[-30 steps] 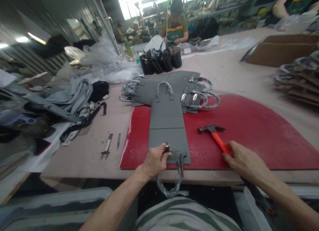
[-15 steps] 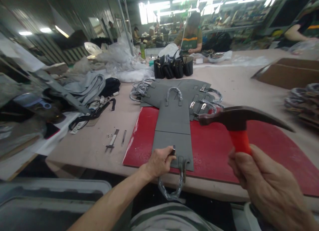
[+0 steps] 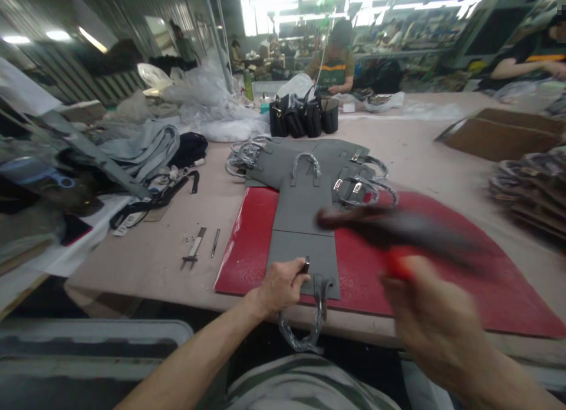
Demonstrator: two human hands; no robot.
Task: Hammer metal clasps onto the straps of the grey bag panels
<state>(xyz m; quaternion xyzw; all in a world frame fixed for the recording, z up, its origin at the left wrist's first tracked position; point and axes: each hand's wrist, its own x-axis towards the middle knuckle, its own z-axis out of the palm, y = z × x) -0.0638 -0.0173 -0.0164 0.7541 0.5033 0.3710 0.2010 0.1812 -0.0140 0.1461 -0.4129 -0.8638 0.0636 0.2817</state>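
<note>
My left hand (image 3: 283, 285) is closed around a short metal punch (image 3: 306, 263), upright over the near part of a grey bag panel (image 3: 305, 206). That panel lies flat on a red board (image 3: 245, 253). A plastic-wrapped handle (image 3: 301, 344) hangs from its near end over the table edge; another wrapped handle (image 3: 305, 157) stands at the far end. My right hand (image 3: 435, 321) grips a claw hammer (image 3: 375, 224) by its red handle, raised to the right of the punch. Hand and hammer are smeared by motion.
Left of the board lie a caliper-like tool (image 3: 194, 248) and a thin metal rod (image 3: 215, 243). More grey panels (image 3: 269, 165) are piled behind. Black bags (image 3: 305, 116) stand farther back. On the right are a brown cardboard piece (image 3: 499, 133) and stacked brown pieces (image 3: 530, 203). People sit beyond.
My right hand has swung the hammer left and slightly down toward the punch. My left hand keeps the punch in the same place on the panel. The view has shifted slightly.
</note>
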